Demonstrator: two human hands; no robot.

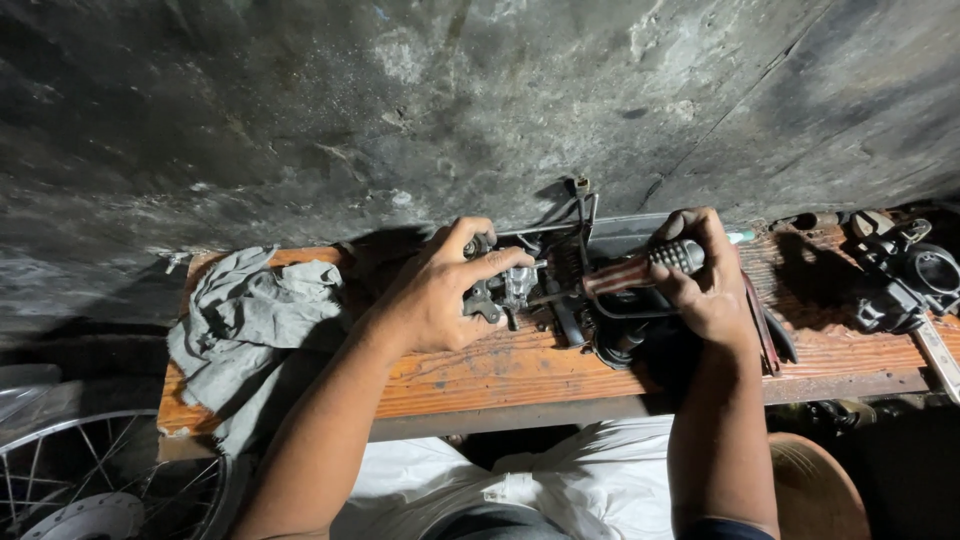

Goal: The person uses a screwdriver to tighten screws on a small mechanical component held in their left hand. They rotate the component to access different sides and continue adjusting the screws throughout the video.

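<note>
My left hand [440, 295] grips a small grey metal engine part [505, 287] and holds it down on an orange wooden bench [470, 375]. My right hand [705, 275] is closed around a screwdriver [640, 270] with a red and black handle. Its shaft points left, with the tip against the metal part. Black wires and a dark round part [610, 340] lie on the bench between my hands, partly hidden by my right hand.
A crumpled grey rag [245, 320] lies on the bench's left end. A dark carburettor-like assembly [905, 270] sits at the right end. A stained concrete wall [450, 100] rises behind. A spoked wheel with a brake disc [90, 485] stands at lower left.
</note>
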